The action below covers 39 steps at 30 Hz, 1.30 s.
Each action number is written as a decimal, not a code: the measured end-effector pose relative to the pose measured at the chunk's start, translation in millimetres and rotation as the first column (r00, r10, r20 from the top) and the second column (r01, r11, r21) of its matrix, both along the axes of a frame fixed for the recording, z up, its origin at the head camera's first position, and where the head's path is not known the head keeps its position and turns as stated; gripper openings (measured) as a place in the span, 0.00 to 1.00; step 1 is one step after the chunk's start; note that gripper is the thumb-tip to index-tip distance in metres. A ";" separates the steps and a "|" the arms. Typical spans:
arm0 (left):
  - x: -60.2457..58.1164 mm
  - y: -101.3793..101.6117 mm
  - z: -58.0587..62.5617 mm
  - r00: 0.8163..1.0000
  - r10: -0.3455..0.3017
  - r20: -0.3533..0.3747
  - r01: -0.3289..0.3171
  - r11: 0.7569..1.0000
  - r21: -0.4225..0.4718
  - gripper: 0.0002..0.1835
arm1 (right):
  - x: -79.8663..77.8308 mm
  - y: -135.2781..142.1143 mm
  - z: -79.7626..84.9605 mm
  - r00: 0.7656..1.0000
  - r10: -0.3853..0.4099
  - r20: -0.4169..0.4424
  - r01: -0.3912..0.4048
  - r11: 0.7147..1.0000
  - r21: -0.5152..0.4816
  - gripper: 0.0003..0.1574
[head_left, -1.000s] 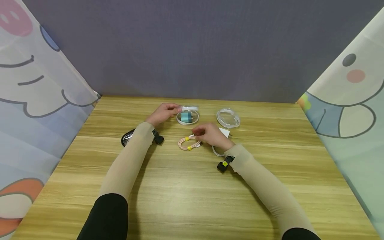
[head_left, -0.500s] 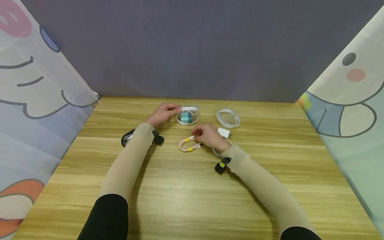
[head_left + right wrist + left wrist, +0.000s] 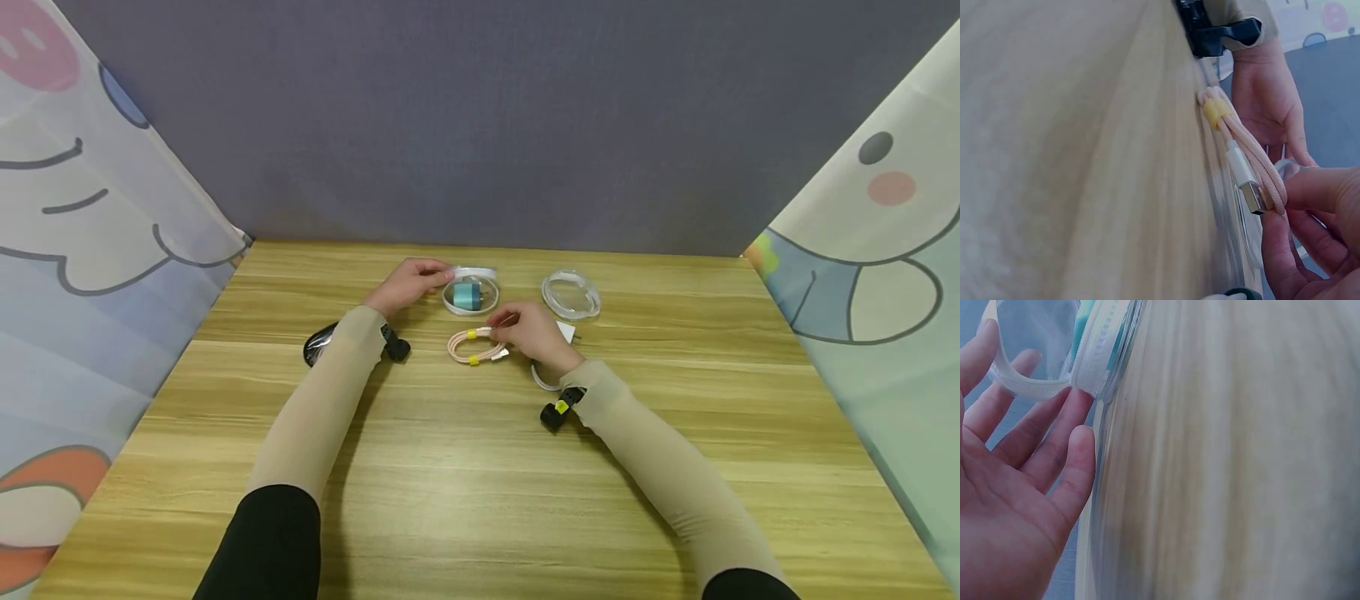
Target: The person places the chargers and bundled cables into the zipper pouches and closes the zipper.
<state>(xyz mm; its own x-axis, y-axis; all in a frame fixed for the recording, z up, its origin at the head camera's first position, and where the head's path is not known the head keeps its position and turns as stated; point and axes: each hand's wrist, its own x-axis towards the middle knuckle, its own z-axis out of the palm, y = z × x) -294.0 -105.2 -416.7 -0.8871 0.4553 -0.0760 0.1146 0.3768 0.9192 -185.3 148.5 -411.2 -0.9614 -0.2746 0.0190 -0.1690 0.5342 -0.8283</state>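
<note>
My left hand [image 3: 408, 283] holds the left edge of a clear round zip case [image 3: 476, 272] with a white band. A teal plug charger [image 3: 467, 297] shows inside it. In the left wrist view, fingers curl around the rim of the case [image 3: 1093, 359]. My right hand [image 3: 528, 333] pinches a coiled pink USB cable [image 3: 453, 345] at its right end, just in front of the case. Yellow ties [image 3: 1215, 112] bind the coil, and in the right wrist view its metal USB plug [image 3: 1251, 197] lies beside the thumb and finger.
A second clear round case [image 3: 571, 295] stands at the back right. Behind my right hand are a white charger [image 3: 566, 332] and a white cable [image 3: 542, 380], partly hidden. A dark shiny object [image 3: 318, 343] sits beside my left forearm. A grey panel [image 3: 480, 125] borders the table's back.
My right hand has brought the pink cable a little farther back, toward the zip case, and its coil has turned slightly. The left hand has stayed at the case, which has shifted very slightly.
</note>
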 end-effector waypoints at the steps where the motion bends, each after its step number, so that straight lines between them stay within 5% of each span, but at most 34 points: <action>1: 0.1 0.1 0.2 1.000 -0.003 0.001 0.003 1.000 0.000 0.24 | -0.6 0.5 -0.3 1.000 -0.009 0.005 0.009 1.000 -0.014 0.08; 18: 3.0 0.4 0.4 0.999 -0.045 0.024 0.044 0.999 0.006 0.25 | -3.6 2.4 -1.2 0.990 -0.107 0.093 0.125 0.969 -0.215 0.07; 39: 2.2 -0.1 0.7 0.999 -0.034 0.026 0.034 0.999 0.013 0.24 | -35.1 -12.0 3.3 0.929 -0.360 0.090 0.364 0.835 -0.414 0.08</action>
